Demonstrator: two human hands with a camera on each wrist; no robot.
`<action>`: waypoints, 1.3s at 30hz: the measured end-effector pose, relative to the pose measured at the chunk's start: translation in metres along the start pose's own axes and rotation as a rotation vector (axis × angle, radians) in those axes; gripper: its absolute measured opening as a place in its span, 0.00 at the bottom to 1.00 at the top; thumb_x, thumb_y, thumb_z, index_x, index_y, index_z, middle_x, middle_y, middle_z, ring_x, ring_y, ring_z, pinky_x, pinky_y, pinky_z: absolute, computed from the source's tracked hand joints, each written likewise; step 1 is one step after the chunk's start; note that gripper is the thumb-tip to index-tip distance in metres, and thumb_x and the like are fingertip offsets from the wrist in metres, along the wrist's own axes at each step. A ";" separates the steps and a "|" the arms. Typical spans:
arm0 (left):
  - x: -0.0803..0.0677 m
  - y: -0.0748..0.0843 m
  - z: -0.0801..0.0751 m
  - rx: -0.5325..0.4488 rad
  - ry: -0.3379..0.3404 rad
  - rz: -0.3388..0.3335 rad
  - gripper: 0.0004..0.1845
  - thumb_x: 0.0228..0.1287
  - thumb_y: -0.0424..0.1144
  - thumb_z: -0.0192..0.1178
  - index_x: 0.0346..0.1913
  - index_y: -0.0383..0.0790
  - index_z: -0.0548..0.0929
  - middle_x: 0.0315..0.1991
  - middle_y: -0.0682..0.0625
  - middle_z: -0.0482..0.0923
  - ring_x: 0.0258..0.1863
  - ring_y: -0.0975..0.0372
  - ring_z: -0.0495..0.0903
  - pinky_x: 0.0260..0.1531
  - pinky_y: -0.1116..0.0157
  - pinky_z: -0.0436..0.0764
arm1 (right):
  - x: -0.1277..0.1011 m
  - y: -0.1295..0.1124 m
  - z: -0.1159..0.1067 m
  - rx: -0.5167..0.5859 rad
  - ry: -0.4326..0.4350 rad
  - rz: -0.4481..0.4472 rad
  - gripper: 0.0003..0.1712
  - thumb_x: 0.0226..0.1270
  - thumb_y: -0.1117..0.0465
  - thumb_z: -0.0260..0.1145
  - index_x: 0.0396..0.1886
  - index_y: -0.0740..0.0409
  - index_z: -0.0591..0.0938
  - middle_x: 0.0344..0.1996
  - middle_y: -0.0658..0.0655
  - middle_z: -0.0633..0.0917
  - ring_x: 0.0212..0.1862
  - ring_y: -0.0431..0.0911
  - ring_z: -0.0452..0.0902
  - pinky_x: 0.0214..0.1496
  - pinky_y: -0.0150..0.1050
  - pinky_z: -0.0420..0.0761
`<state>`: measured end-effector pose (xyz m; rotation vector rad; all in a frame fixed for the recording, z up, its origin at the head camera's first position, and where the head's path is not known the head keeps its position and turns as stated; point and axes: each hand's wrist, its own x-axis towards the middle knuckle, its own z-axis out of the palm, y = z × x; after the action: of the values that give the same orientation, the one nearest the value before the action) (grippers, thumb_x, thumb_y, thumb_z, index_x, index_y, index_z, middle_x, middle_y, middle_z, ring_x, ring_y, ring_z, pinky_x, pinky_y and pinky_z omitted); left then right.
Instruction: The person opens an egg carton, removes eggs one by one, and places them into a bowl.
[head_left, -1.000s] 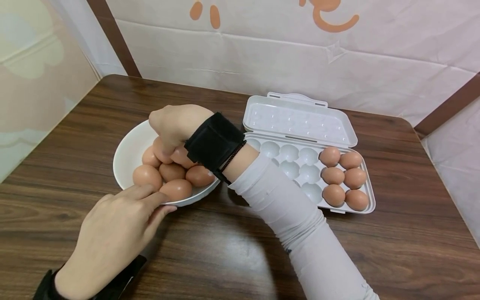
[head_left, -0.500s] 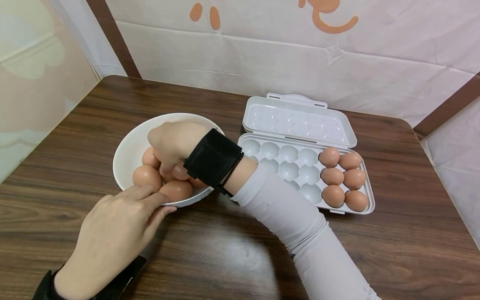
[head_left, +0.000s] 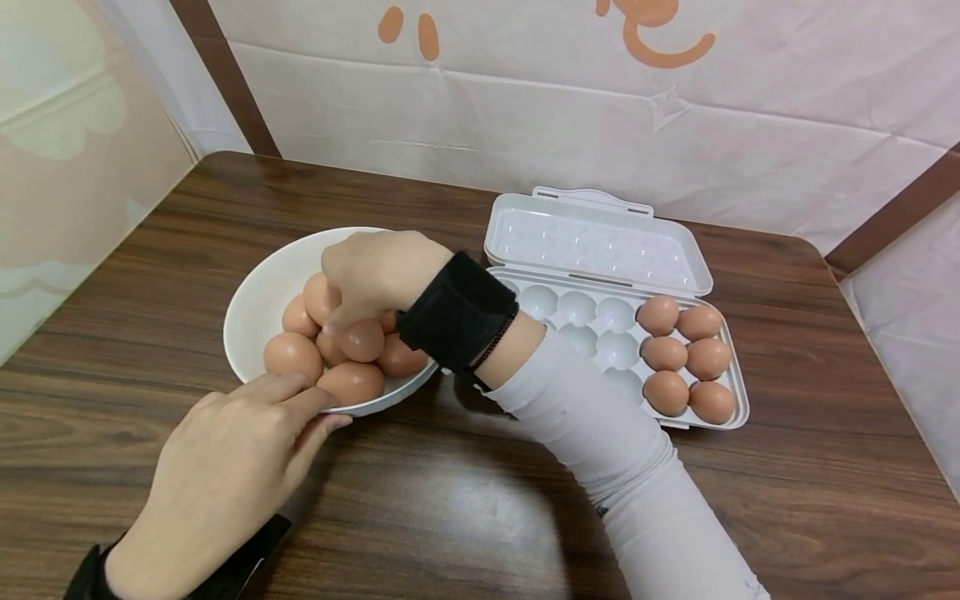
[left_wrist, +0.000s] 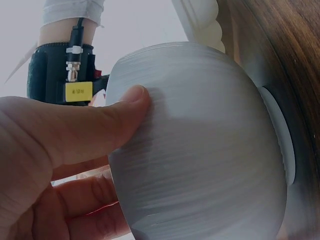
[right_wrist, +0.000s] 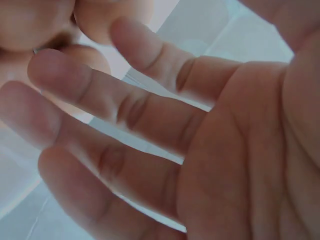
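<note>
A white bowl (head_left: 251, 312) holds a heap of brown eggs (head_left: 292, 356). My left hand (head_left: 236, 458) grips its near rim, thumb (left_wrist: 120, 117) on the outer wall and fingers over the inside. Above the heap is my right hand (head_left: 382, 271), its fingertips among the eggs, beside an egg (head_left: 358, 340) on top. In the right wrist view the fingers (right_wrist: 145, 112) are loosely extended and the palm holds nothing; more eggs (right_wrist: 35, 22) show beyond the fingertips.
To the right lies a white egg box (head_left: 577, 307) with its lid (head_left: 596, 242) folded back. Several eggs (head_left: 665, 354) fill its right-hand columns; bare hollows show to their left, partly covered by the right sleeve (head_left: 592, 429). A printed cloth (head_left: 525, 117) hangs behind the wooden table (head_left: 825, 400).
My right hand dipped lower into the bowl, then rose slightly and shifted right. Some eggs on top of the heap have moved. The left hand has stayed on the rim.
</note>
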<state>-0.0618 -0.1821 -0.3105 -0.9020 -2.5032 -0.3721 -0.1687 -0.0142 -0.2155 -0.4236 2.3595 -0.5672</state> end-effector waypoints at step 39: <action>0.002 -0.004 0.001 -0.001 0.002 0.002 0.09 0.49 0.47 0.68 0.32 0.47 0.86 0.18 0.58 0.63 0.16 0.63 0.65 0.16 0.63 0.60 | -0.187 0.225 0.017 -0.182 0.451 0.183 0.10 0.74 0.52 0.60 0.46 0.52 0.78 0.39 0.51 0.85 0.37 0.41 0.80 0.39 0.41 0.77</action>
<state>-0.0661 -0.1837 -0.3103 -0.9037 -2.5008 -0.3735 -0.0547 0.2547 -0.2400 -0.1648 2.8592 -0.3925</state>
